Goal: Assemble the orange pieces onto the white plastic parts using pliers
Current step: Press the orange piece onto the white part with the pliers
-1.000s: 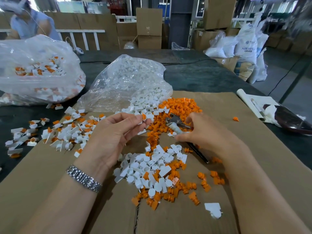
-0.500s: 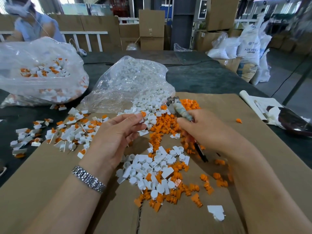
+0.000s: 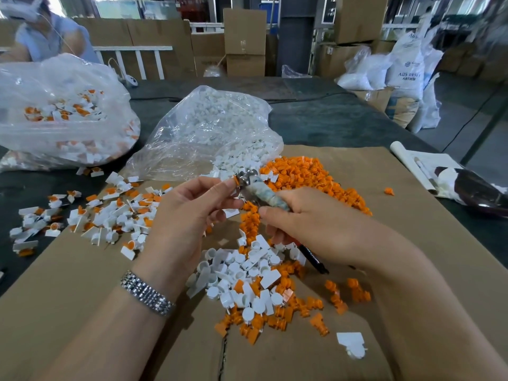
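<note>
The left hand [image 3: 189, 213] is pinching a small white part at its fingertips [image 3: 226, 185], while the right hand [image 3: 310, 221] is gripping the pliers [image 3: 264, 192], whose nose is meeting an orange piece [image 3: 235, 179] there. A skewed squeeze is likely sending that piece flying into the orange heap [image 3: 302, 177] toward the cardboard's [image 3: 82, 284] far edge, or nipping a fingertip. Loose white parts [image 3: 242, 270] are lying nearer, mid-sheet.
</note>
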